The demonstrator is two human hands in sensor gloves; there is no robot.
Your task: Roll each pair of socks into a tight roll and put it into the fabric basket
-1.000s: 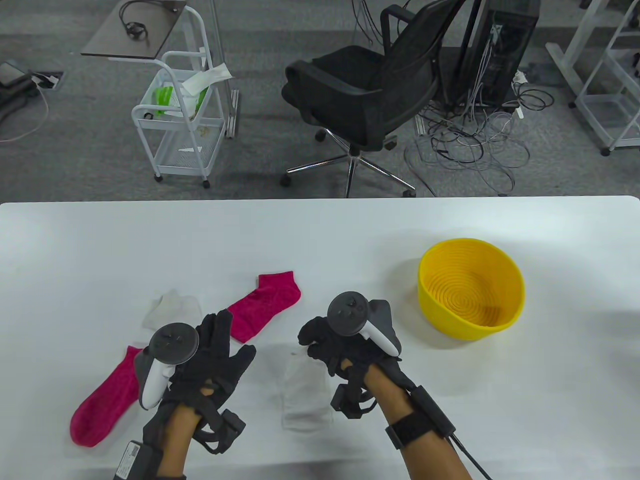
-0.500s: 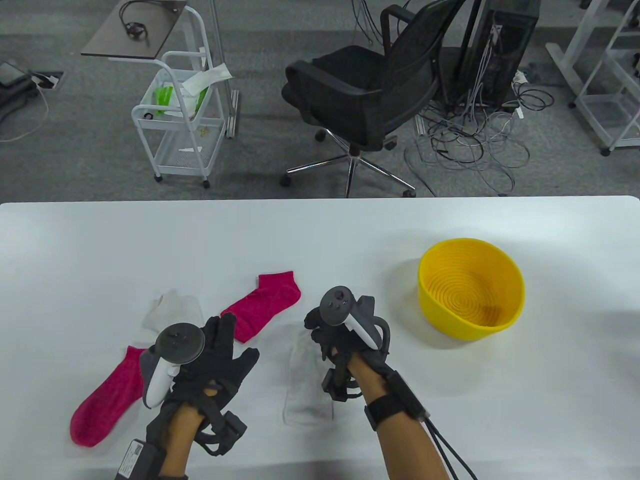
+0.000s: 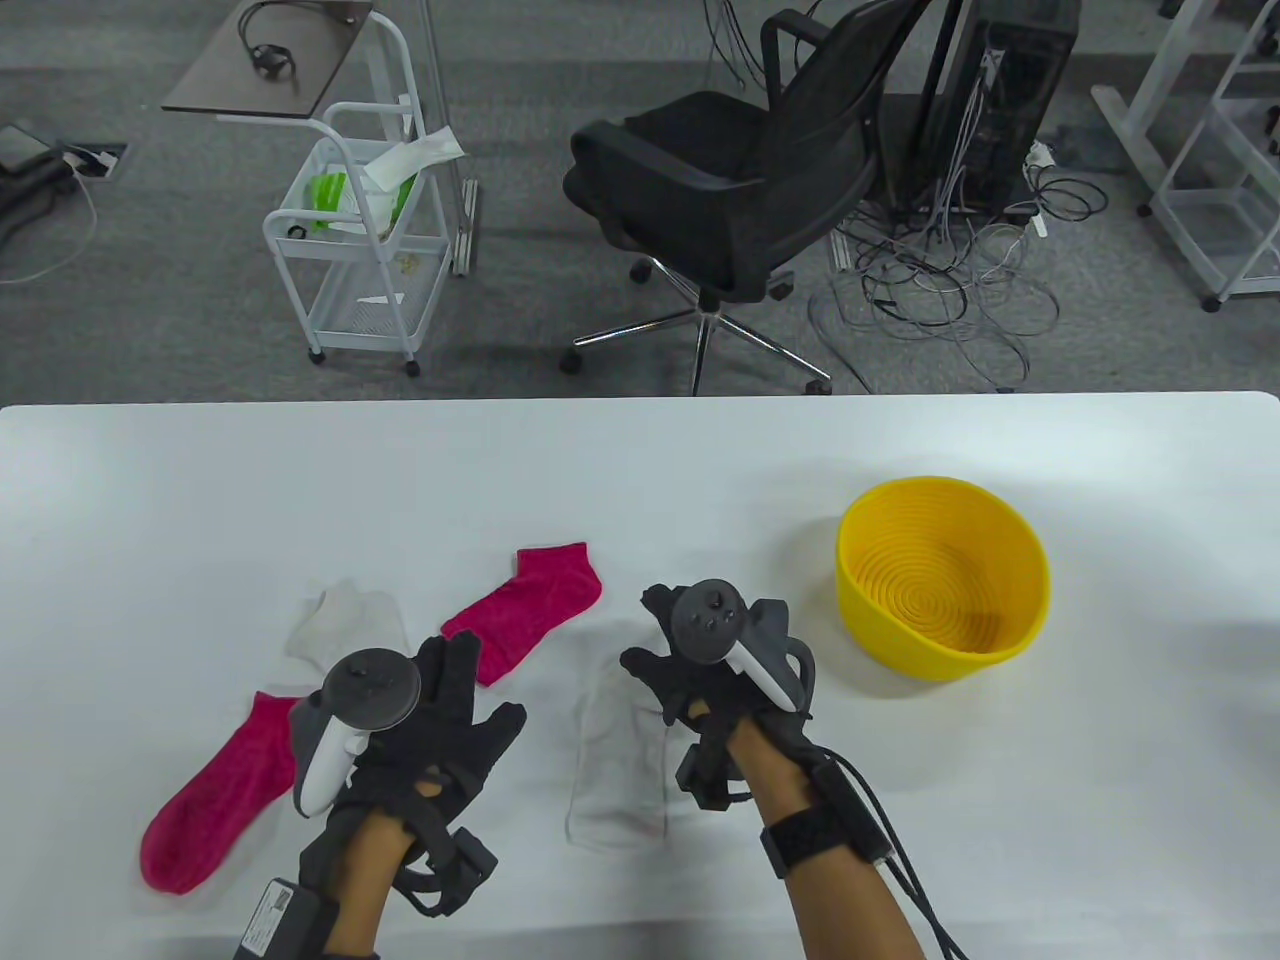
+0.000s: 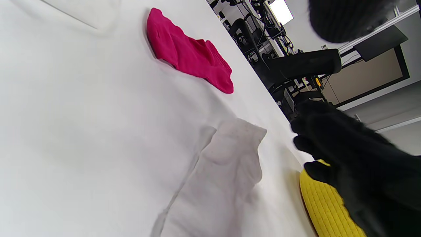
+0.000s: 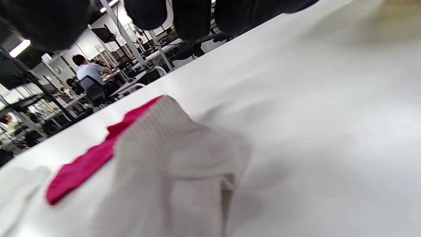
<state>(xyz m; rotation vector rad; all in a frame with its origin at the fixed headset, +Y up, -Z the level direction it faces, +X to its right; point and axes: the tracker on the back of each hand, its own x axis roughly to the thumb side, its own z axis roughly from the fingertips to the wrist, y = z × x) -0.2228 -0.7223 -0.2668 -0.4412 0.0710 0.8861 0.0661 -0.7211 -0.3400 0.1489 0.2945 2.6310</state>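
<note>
A white sock [image 3: 615, 760] [image 4: 223, 171] [image 5: 171, 164] lies flat and lengthwise near the table's front, between my hands. My right hand [image 3: 650, 640] [image 4: 329, 138] hovers at its far right end with fingers loosely extended, holding nothing; its fingertips [image 5: 190, 16] hang above the cuff. My left hand [image 3: 470, 680] is spread flat to the sock's left and grips nothing. One pink sock [image 3: 520, 610] [image 4: 190, 56] [image 5: 85, 161] lies just beyond my left hand. A second pink sock [image 3: 215, 790] lies at the front left. Another white sock [image 3: 345, 625] is crumpled behind my left hand. The yellow basket [image 3: 940, 580] [image 4: 325, 204] stands empty at the right.
The white table [image 3: 640, 470] ends at its far edge, with a black office chair [image 3: 740, 170], a white trolley [image 3: 360, 250] and tangled cables [image 3: 940, 290] on the floor beyond. People sit at desks in the background of the right wrist view.
My right hand gripped the white sock's far end, drew it out longer away from me, then let go and opened. My left hand drifted slightly right.
</note>
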